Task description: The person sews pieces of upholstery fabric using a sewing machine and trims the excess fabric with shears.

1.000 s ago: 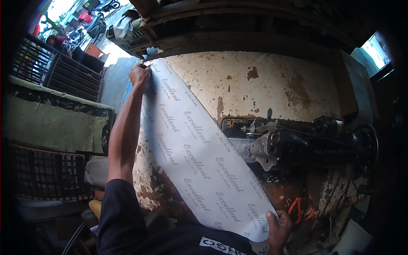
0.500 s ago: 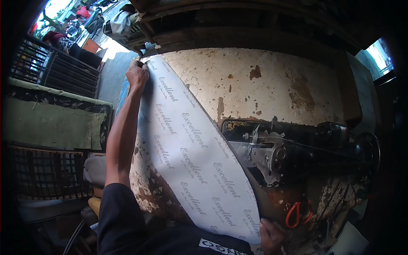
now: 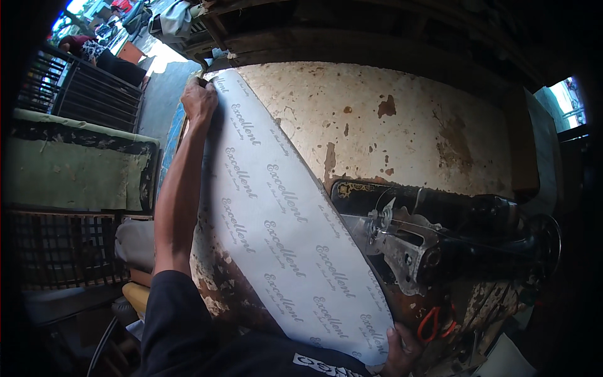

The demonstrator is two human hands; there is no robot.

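A long sheet of white printed material (image 3: 270, 207) lies aslant across the worn table, from its far left to my body. At its far end my left hand (image 3: 200, 100) grips the corner, fingers curled round the edge. My right hand (image 3: 402, 350) pinches the near right corner, thumb on top of the sheet; its other fingers are partly hidden. The sheet's right edge runs beside the needle end of a black sewing machine (image 3: 465, 232). Close to my right hand are the red handles of a pair of scissors (image 3: 436, 322).
The tabletop (image 3: 352, 107) is pale with brown worn patches. On the left stand a green padded panel (image 3: 78, 166) and a dark slatted gate (image 3: 94, 88). A person (image 3: 103, 60) bends over beyond the gate. A dark wooden frame (image 3: 364, 38) spans the back.
Both hands keep their hold on the sheet. My right hand has risen slightly, its thumb now showing on the corner. The view has shifted a little.
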